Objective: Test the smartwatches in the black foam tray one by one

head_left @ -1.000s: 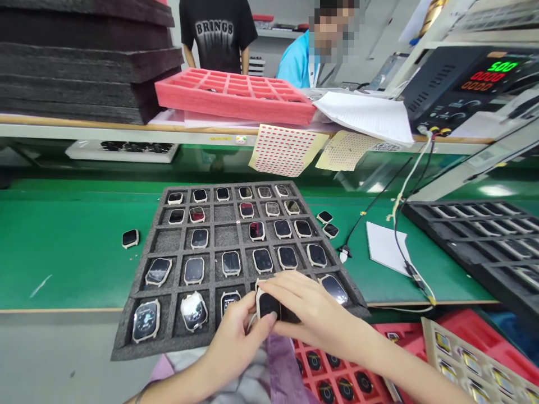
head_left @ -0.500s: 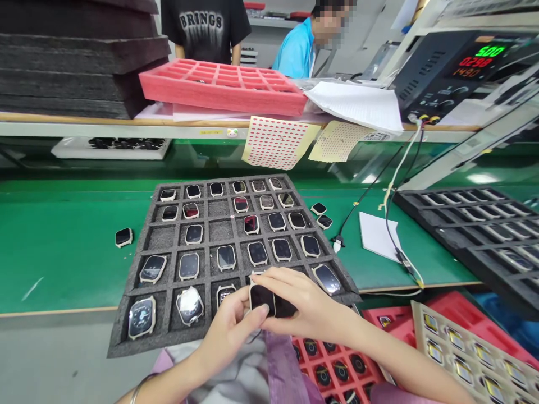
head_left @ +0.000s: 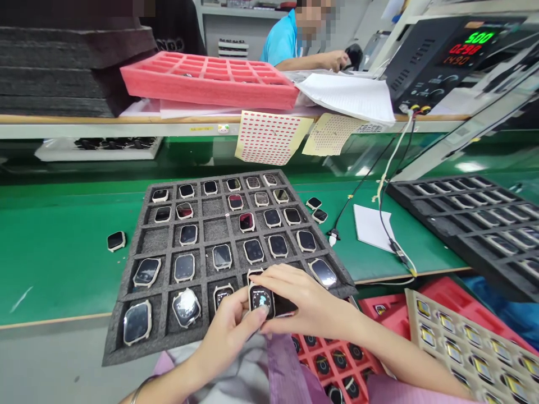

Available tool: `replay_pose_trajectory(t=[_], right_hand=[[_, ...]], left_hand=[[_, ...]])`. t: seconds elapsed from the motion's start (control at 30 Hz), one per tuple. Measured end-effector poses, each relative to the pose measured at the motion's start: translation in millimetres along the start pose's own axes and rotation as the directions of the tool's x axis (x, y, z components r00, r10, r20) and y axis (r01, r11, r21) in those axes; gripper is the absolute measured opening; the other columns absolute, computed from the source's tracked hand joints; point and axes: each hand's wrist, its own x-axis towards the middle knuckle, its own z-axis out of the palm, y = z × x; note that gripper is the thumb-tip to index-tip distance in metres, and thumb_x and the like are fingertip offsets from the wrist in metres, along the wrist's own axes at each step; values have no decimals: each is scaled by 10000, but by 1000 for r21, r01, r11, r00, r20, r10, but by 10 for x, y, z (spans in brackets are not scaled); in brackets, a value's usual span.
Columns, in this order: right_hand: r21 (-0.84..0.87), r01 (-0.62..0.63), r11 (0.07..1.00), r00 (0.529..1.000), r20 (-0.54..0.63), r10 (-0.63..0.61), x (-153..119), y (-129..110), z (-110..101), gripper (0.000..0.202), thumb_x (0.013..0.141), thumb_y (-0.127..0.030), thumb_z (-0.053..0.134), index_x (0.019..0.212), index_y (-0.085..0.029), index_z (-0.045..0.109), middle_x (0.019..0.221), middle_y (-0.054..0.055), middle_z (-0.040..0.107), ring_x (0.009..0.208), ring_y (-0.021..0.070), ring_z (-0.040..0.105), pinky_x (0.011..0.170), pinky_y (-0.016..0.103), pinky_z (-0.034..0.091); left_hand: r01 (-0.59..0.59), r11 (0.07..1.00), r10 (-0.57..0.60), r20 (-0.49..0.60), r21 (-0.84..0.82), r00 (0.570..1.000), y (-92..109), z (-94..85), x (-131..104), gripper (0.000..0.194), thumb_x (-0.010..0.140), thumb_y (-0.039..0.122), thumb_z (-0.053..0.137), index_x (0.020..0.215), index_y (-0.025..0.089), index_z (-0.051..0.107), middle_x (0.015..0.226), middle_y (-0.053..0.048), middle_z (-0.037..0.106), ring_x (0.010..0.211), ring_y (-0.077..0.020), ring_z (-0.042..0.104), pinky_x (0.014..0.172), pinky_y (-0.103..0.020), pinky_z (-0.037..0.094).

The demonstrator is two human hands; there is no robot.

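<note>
Watch (head_left: 261,295): held in both hands at the near edge of the grey foam tray (head_left: 154,241), its lit round dial turned up toward the person, probably so the screen can be read.
Left hand (head_left: 231,322): fingers curled behind the watch, thumb on the lower screen; a narrow grip, perhaps steadying or pressing.
Right hand (head_left: 305,294): fingers bent over the watch's upper side, thumb below, seemingly bracing it; a dark glossy piece (head_left: 285,304) shows under the palm, its link to the watch unclear.
Tray pockets: watches mostly face up, one to a pocket, presumably so the glass does not rub.
Loose watches: one (head_left: 116,240) left of the tray, two (head_left: 314,203) (head_left: 320,216) close together on its right, all on the green bench (head_left: 50,241); why they lie apart cannot be told.
Power supply (head_left: 438,62): on the shelf, angled so its figures face the bench, cables hanging from its front.
Screen change: black half a second ago, now showing a dial.
Readout change: red figures at zero a second ago, now above it.
Tray change: the front-left watch (head_left: 137,321) showed a dial before; now it looks dark.
Background change: a co-worker in blue (head_left: 280,39) now has an arm stretched toward a dark object (head_left: 353,56).
</note>
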Motion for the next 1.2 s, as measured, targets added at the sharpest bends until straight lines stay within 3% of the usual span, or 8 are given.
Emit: replay_pose_trajectory(t=[0.17, 0.6, 0.7, 0.83, 0.97, 1.1, 1.2], right_hand=[[1, 1, 1000, 1000, -25, -1, -34, -10, 16, 558, 801, -373, 710, 1246, -110, 501, 1036, 111, 622, 932, 224, 568, 845, 371, 479], [9, -71, 997, 997, 29, 71, -50, -75, 24, 471, 818, -290, 691, 1219, -113, 517, 1089, 119, 562, 974, 224, 505, 869, 362, 457], [-20, -60, 998, 998, -4, 60, -56, -103, 10, 484, 807, -262, 684, 1232, -102, 516, 1086, 133, 530, 971, 230, 497, 845, 361, 463], [-26, -71, 997, 997, -32, 70, -104, -82, -155, 470, 825, -259, 655, 1255, -137, 511, 1079, 118, 503, 959, 222, 502, 825, 352, 464], [-91, -224, 970, 972, 49, 229, -239, 46, -381, 480, 847, -313, 655, 1272, -149, 502, 1123, 125, 495, 1038, 241, 486, 900, 385, 439], [-175, -254, 951, 945, 164, 283, -421, 101, -471, 508, 883, -291, 610, 1342, -160, 438, 1191, 129, 522, 1108, 260, 461, 964, 438, 395], [-196, -236, 952, 951, 152, 268, -542, 70, -547, 468, 925, -251, 541, 1370, -193, 405, 1321, 120, 471, 1203, 250, 414, 1024, 434, 339]], left_hand=[[-11, 999, 11, 4, 53, 1000, -5, 0, -5, 210, 860, 326, 587, 955, 142, 629, 791, -9, 597, 722, -126, 518, 649, -208, 437], [-48, 992, 48, 6, 119, 999, -47, -12, 13, 189, 873, 306, 573, 974, 158, 635, 872, -16, 653, 788, -145, 550, 708, -225, 444], [-52, 989, 51, 13, 139, 999, -54, -1, 7, 219, 881, 310, 559, 1034, 169, 627, 934, -32, 664, 856, -172, 580, 763, -258, 463], [-50, 994, 43, 69, 98, 997, -68, 19, -10, 345, 871, 305, 571, 1200, 203, 549, 1175, -77, 623, 1087, -235, 567, 946, -349, 437], [-5, 1000, 3, 72, 21, 997, -80, 37, -16, 509, 816, 290, 650, 1290, 238, 471, 1286, -86, 572, 1185, -242, 526, 1011, -363, 412], [26, 1000, -26, -8, 12, 1000, -127, 93, -18, 530, 793, 330, 670, 1282, 232, 489, 1294, -88, 569, 1179, -242, 531, 1007, -343, 417], [51, 998, -49, -43, 47, 998, -191, 126, -38, 518, 786, 382, 671, 1253, 216, 520, 1240, -96, 604, 1099, -231, 576, 955, -315, 443]])
